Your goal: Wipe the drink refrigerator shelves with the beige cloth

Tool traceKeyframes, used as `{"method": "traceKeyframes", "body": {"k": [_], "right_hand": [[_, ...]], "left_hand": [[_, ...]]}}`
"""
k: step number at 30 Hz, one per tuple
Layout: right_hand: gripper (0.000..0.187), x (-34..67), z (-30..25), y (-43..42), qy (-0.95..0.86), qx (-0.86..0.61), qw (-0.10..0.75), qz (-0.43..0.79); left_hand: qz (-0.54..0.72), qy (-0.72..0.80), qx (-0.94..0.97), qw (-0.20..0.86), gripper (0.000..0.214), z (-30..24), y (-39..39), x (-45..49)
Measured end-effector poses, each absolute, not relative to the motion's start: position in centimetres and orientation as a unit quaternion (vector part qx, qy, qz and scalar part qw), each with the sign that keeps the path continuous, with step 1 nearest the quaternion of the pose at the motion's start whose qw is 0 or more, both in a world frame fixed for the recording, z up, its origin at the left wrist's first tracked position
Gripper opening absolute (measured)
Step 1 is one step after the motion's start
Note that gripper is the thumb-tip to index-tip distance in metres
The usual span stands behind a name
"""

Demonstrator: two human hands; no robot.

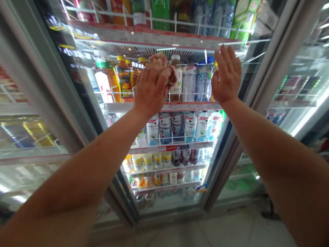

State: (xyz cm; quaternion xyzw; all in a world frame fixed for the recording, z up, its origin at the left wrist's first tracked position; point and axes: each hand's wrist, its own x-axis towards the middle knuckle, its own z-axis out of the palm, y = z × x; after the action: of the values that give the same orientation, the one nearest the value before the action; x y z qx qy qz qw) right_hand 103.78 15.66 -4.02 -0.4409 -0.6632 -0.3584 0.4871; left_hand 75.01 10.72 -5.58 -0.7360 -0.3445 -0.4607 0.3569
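Observation:
In the head view, my left hand (151, 87) is closed around a crumpled, pinkish cloth (164, 65). The cloth is up against the glass door (177, 206) of a drinks cooler, at the height of an upper shelf. My right hand (227, 77) is raised near the right side of the same door, palm toward the glass and fingers stretched out. Nothing shows in it. Whether its palm touches the glass I cannot tell. Bottles (190, 80) stand on the shelf behind both hands, some of them covered by my hands.
Several shelves of bottled drinks (190, 125) show through the glass. Metal door frames (239, 140) run down both sides, with neighbouring cooler doors (28, 137) left and right. Pale floor tiles (185, 233) lie below. A dark object (269, 214) is on the floor at right.

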Motion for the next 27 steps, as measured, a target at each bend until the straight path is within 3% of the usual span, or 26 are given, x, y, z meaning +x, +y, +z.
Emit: {"method": "traceKeyframes", "body": {"k": [7,12,15,20,27], "right_hand": [[0.065,103.5,-4.1,14.8,-0.658,-0.435,0.476,-0.390],[0.060,103.9,-4.0,14.5,-0.683,-0.361,0.488,-0.407],[0.067,104.1,-3.3,14.3,-0.710,-0.397,0.439,-0.381],[0.067,104.0,-2.9,13.6,-0.761,-0.429,0.360,-0.328],[0.067,103.9,-4.2,14.0,-0.730,-0.463,0.360,-0.352]], "left_hand": [[-0.445,-0.335,-0.738,0.379,0.042,-6.0,11.6,74.9],[-0.398,-0.270,-0.700,0.529,0.050,-6.2,13.4,74.3],[-0.368,-0.234,-0.678,0.592,0.056,-6.4,13.7,74.4],[-0.334,-0.333,-0.609,0.638,0.053,-6.6,13.3,75.1],[-0.267,-0.352,-0.641,0.627,0.047,-5.3,12.9,74.0]]}}
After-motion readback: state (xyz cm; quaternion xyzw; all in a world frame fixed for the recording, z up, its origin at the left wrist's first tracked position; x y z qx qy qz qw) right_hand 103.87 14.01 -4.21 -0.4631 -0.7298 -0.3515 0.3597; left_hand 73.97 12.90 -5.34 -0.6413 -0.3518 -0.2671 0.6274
